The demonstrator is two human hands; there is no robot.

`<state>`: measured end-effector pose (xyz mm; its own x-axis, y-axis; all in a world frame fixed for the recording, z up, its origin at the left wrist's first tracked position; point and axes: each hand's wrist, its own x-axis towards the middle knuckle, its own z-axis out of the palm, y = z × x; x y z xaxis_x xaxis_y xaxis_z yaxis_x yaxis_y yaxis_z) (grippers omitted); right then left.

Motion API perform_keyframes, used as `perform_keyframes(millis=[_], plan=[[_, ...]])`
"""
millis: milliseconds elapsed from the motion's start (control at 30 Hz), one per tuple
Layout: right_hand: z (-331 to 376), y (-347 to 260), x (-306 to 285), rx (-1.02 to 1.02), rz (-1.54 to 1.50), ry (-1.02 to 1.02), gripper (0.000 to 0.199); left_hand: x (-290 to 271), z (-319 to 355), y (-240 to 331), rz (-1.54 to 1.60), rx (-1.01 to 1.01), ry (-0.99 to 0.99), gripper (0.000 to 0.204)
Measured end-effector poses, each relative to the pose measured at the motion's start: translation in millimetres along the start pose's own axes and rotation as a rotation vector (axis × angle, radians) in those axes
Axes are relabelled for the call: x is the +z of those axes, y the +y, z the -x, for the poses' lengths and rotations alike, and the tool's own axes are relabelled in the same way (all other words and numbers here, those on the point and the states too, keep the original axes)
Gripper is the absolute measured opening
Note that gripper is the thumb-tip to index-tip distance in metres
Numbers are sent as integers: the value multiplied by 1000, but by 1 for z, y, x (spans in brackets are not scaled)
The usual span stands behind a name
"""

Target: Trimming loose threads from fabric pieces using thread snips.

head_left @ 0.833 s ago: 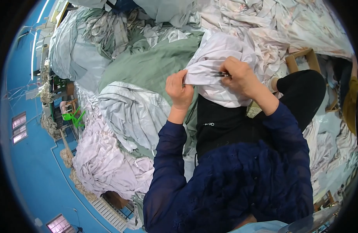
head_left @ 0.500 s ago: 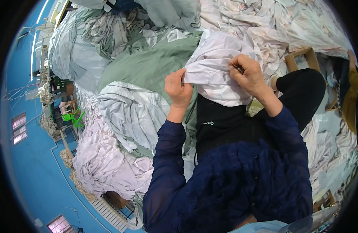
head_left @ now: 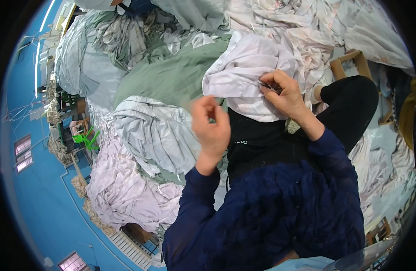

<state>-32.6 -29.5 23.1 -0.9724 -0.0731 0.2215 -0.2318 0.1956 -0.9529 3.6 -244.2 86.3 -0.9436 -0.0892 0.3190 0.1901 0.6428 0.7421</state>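
Note:
A white cloth (head_left: 244, 72) lies bunched over my lap and black trousers (head_left: 262, 140). My right hand (head_left: 284, 92) grips its edge together with a small dark tool, perhaps snips, pressed against the fabric. My left hand (head_left: 211, 126) hovers off the cloth to its lower left, fingers pinched together; I cannot tell whether a thread is between them. Both forearms wear dark blue sleeves.
Heaps of fabric surround me: a pale green sheet (head_left: 172, 77), a striped grey-white bundle (head_left: 154, 135), a pinkish pile (head_left: 127, 194) and patterned white cloths (head_left: 316, 27). A wooden stool frame (head_left: 348, 63) stands at right. Blue floor (head_left: 41, 194) lies left.
My left hand has let go of the white cloth and pulled back down and left. The right hand keeps its hold on the cloth's edge.

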Motion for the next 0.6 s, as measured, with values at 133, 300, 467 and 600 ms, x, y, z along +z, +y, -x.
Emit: perform_keyframes(millis=[133, 300, 467, 600], plan=[[2, -3, 3, 48, -28, -15, 20, 19, 5, 28, 658, -744, -373, 23], [0, -1, 7, 27, -24, -11, 16, 49, -1, 24, 964, -860, -166, 21], [-6, -4, 12, 91, -70, -5, 14, 59, 0, 17, 973, -883, -162, 15], [-10, -1, 13, 102, -88, -1, 15, 65, -4, 19, 936, -852, -99, 13]])
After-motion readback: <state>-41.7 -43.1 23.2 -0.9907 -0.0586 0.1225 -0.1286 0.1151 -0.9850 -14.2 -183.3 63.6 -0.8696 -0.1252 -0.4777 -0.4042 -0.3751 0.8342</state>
